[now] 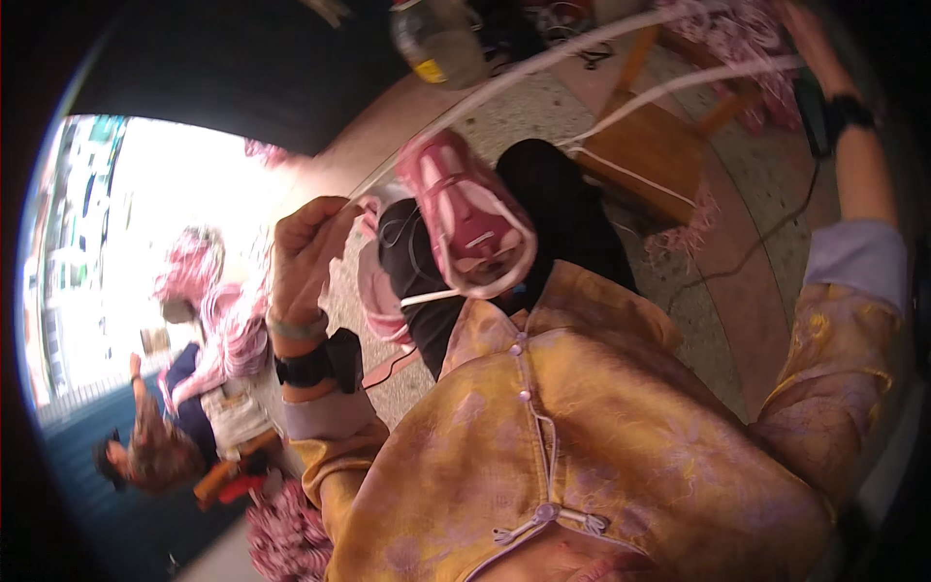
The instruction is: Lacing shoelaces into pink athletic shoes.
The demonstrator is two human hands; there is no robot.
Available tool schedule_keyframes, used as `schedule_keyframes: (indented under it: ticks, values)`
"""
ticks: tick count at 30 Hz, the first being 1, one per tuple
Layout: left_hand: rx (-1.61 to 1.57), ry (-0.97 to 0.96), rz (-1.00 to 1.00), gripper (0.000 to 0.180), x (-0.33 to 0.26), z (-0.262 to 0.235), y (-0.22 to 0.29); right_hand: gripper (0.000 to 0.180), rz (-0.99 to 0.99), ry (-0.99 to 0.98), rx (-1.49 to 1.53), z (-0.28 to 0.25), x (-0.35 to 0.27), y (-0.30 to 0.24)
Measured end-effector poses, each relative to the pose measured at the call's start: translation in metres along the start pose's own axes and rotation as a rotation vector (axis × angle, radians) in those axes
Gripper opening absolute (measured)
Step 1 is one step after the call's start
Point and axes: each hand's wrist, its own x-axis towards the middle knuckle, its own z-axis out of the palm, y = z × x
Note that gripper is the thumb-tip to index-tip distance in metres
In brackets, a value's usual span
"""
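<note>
On my lap lies a pink shoe-shaped piece (465, 218) with pale straps across it and a light rim at its near end. Beside its left edge, my left hand (308, 247) is closed in a pinch on a thin pale cord. My right hand (810, 44) is stretched out to the far right, its fingers blurred at the picture's edge. A long pale pink strip (693, 84) runs taut from the shoe's side toward that hand. Another pale strip passes above it. A second pink shoe-shaped piece (380, 291) is partly hidden behind my left hand.
A wooden stool (652, 160) stands right of my knees, with pink strands (732, 39) heaped beyond it. A clear jug (436, 44) is at the top. Pink bundles (228, 325) lie at left, near another person (160, 436) seated. A dark cable (752, 254) crosses the floor.
</note>
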Motion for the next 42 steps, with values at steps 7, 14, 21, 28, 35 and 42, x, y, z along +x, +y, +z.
schedule_keyframes:
  ticks: [7, 14, 21, 28, 35, 42]
  values:
    - [-0.059, -0.009, 0.012, 0.013, 0.007, 0.038, 0.002, 0.049, 0.732, -0.749, 0.947, 0.064, 0.050, -0.185]
    - [-0.050, -0.083, 0.213, 0.012, 0.039, 0.074, -0.010, 0.039, 0.441, -0.530, 2.079, -0.007, 0.121, -0.333]
    - [-0.413, 0.042, -0.157, 0.012, 0.023, 0.061, -0.025, 0.038, 0.675, -0.732, 2.166, 0.015, 0.099, -0.314]
    - [-0.435, 0.130, -0.159, 0.012, 0.017, 0.049, -0.056, 0.026, 0.671, -0.777, 2.113, 0.023, 0.100, -0.312]
    - [-0.404, 0.274, -0.186, 0.016, 0.009, 0.022, -0.067, 0.022, 0.692, -0.775, 2.105, 0.036, 0.095, -0.300]
    - [-0.377, 0.351, -0.229, 0.017, 0.002, 0.011, -0.081, 0.022, 0.782, -0.771, 2.086, 0.045, 0.083, -0.283]
